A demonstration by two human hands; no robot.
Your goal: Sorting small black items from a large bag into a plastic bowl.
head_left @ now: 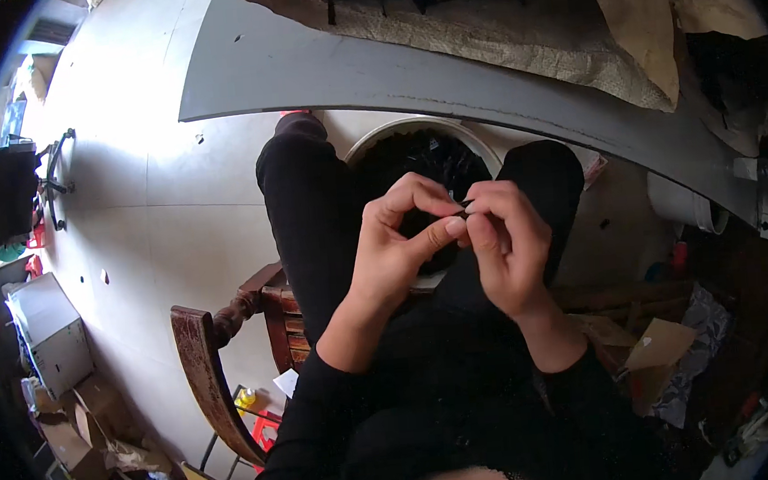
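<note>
My left hand (399,236) and my right hand (506,237) meet in front of me, thumbs and forefingers pinched together. Between the fingertips is a small dark piece (464,207), mostly covered, so its kind does not show. Both hands are closed on it. Below them, between my knees, stands a round white bucket (374,140) holding a heap of black, partly shiny pieces, too dark to make out singly.
A grey tabletop (298,62) crosses ahead, with a woven sack (514,54) and dark material on it. The wooden chair's armrest (197,363) is at my left. Cardboard boxes (83,426) stand far left; papers and cardboard (659,354) lie at right.
</note>
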